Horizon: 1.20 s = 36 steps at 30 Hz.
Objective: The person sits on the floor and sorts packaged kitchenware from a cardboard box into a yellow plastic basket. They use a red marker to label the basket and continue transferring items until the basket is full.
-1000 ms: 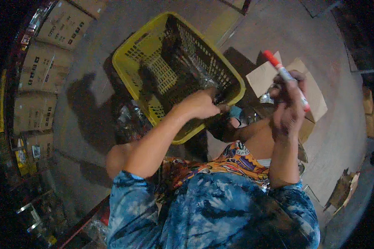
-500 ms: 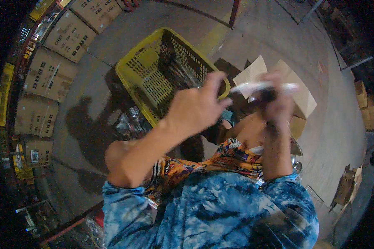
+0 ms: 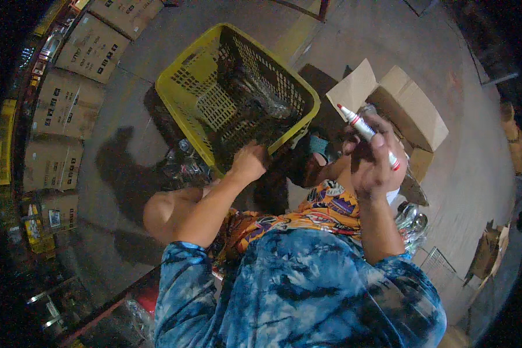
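In my right hand [image 3: 374, 153] is a white marker [image 3: 362, 127] with red bands. Its cap is off, and the red tip points up and to the left. The fingers wrap round the barrel. My left hand [image 3: 250, 162] is curled at the near rim of a yellow plastic basket [image 3: 182, 87], its fingertips out of sight; whatever they hold cannot be made out. Inside the basket lie dark and shiny things in clear plastic [image 3: 267, 101]. Just beyond my right hand stands an open cardboard box [image 3: 414, 107], its flaps spread.
Stacked cartons [image 3: 93, 46] line the left side. Plastic-wrapped shiny items [image 3: 182, 162] lie left of the basket, with more wrapped metal pieces [image 3: 412, 223] by my right forearm. A torn carton [image 3: 487, 252] rests on the floor at the right.
My left hand has drawn back from near the marker, down to the basket's near rim, and its fingers have curled. The right hand has turned the marker, its tip now pointing up and left.
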Tool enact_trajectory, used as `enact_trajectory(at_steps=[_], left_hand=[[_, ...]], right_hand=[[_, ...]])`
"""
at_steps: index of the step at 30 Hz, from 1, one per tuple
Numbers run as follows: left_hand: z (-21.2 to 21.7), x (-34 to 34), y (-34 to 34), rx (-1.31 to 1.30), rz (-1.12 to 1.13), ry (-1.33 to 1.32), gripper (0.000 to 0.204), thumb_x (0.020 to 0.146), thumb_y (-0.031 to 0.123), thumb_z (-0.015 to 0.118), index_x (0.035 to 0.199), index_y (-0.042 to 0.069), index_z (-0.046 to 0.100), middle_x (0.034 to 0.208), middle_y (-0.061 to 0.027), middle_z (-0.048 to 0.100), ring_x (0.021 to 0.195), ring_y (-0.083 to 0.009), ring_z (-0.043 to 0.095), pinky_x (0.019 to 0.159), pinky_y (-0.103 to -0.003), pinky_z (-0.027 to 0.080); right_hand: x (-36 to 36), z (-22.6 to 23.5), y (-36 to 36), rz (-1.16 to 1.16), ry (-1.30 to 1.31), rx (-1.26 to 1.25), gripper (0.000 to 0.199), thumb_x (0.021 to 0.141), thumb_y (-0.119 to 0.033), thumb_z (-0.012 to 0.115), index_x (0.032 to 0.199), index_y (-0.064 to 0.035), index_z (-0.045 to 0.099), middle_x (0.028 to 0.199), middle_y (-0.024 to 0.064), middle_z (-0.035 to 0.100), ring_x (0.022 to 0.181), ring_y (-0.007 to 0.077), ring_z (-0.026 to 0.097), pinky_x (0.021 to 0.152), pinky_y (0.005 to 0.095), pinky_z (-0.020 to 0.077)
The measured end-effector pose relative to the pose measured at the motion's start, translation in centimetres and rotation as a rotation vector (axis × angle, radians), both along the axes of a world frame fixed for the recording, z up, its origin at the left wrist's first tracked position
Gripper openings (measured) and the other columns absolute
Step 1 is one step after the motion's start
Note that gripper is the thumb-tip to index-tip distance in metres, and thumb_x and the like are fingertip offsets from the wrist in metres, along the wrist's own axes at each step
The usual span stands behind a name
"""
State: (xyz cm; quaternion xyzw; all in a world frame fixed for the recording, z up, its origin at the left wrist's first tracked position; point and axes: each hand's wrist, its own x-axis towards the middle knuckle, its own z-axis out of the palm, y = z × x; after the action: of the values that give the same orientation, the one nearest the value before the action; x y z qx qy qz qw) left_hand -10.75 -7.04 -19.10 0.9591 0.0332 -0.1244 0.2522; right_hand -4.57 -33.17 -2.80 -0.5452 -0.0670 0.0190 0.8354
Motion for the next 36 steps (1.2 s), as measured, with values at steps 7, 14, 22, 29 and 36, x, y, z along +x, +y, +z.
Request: enact_trajectory(at_steps=[7, 14, 22, 29, 36], left_hand=[[9.7, 4.6, 6.2, 0.126, 0.056, 0.016, 0.032, 0.087, 0.029, 0.070, 0.099, 0.000, 0.069, 0.096, -0.0247, 0.068, 0.092, -0.0441, 0.067, 0.082, -0.054, 0.053], [16.1, 9.5, 15.4, -0.124, 0.043, 0.036, 0.040, 0.093, 0.034, 0.070, 0.114, 0.000, 0.070, 0.091, -0.0096, 0.074, 0.084, -0.0182, 0.067, 0.081, -0.037, 0.054], [21.3, 13.3, 23.2, -0.279, 0.088, 0.167, 0.048, 0.093, 0.037, 0.070, 0.126, 0.002, 0.066, 0.101, -0.0070, 0.074, 0.088, -0.0159, 0.068, 0.084, -0.035, 0.055], [23.3, 15.2, 26.8, -0.285, 0.115, 0.281, 0.053, 0.092, 0.038, 0.071, 0.129, 0.002, 0.063, 0.108, -0.0073, 0.073, 0.091, -0.0172, 0.069, 0.084, -0.034, 0.054], [27.3, 15.6, 27.3, -0.107, 0.221, 0.326, 0.061, 0.095, 0.050, 0.065, 0.129, -0.001, 0.063, 0.124, -0.0120, 0.067, 0.114, -0.0252, 0.061, 0.098, -0.040, 0.047]], right_hand=[[-0.5, -3.2, 3.4, 0.110, -0.106, 0.008, 0.047, 0.092, -0.026, 0.064, 0.126, 0.0054, 0.054, 0.112, 0.0172, 0.066, 0.091, 0.0204, 0.066, 0.081, 0.0336, 0.0547], [2.1, -5.4, 10.6, 0.131, -0.252, -0.286, 0.047, 0.090, -0.024, 0.063, 0.125, 0.0076, 0.054, 0.113, 0.0182, 0.064, 0.097, 0.0220, 0.065, 0.089, 0.0365, 0.0536], [5.0, -7.0, 20.4, 0.121, -0.469, -0.426, 0.026, 0.081, -0.010, 0.067, 0.104, 0.0010, 0.063, 0.091, 0.0167, 0.066, 0.078, 0.0291, 0.067, 0.075, 0.0342, 0.0526], [7.8, -8.7, 25.7, 0.149, -0.633, -0.450, 0.025, 0.077, -0.007, 0.068, 0.100, 0.0000, 0.061, 0.087, 0.0173, 0.065, 0.075, 0.0327, 0.067, 0.069, 0.0367, 0.0531], [9.6, -9.5, 27.8, 0.223, -0.737, -0.468, 0.021, 0.074, -0.008, 0.069, 0.093, -0.0022, 0.064, 0.082, 0.0157, 0.064, 0.073, 0.0346, 0.064, 0.067, 0.0378, 0.0519]])
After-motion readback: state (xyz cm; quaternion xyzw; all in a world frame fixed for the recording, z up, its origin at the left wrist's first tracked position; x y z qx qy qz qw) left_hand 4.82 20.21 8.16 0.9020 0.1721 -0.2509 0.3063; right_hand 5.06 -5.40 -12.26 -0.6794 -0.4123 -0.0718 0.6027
